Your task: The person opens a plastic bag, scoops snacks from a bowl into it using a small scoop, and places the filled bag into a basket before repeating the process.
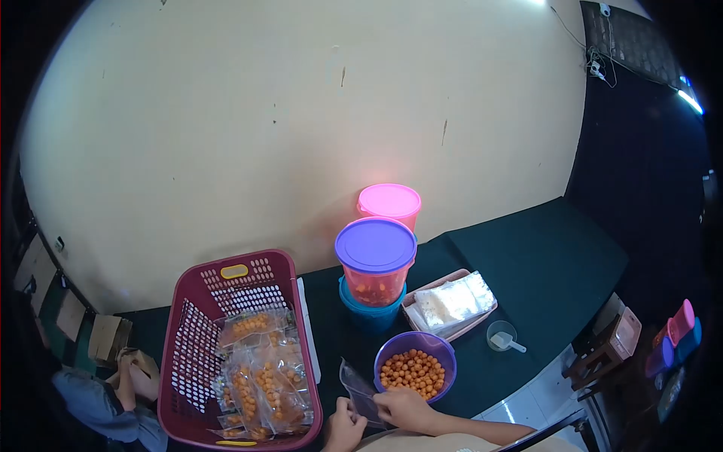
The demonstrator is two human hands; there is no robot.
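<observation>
Close to my body, a clear plastic bag (360, 388) is held between both hands. My left hand (345, 429) is closed on its lower left edge. My right hand (405, 410) grips its right side with curled fingers, right by the front rim of a purple bowl (453, 374). Round orange snack balls (412, 373) lie in that bowl. No snack balls show in the bag, though its lower part is partly hidden by my hands. To the left stands a maroon basket (169, 354) with several filled snack bags (260, 377) in it.
Behind the bowl, a pink tray (493, 307) holds a stack of clear bags (456, 299). A small clear cup with a white scoop (514, 345) stands right of it. Lidded tubs (376, 245) are stacked near the wall. Another person's sleeve (105, 407) is at far left.
</observation>
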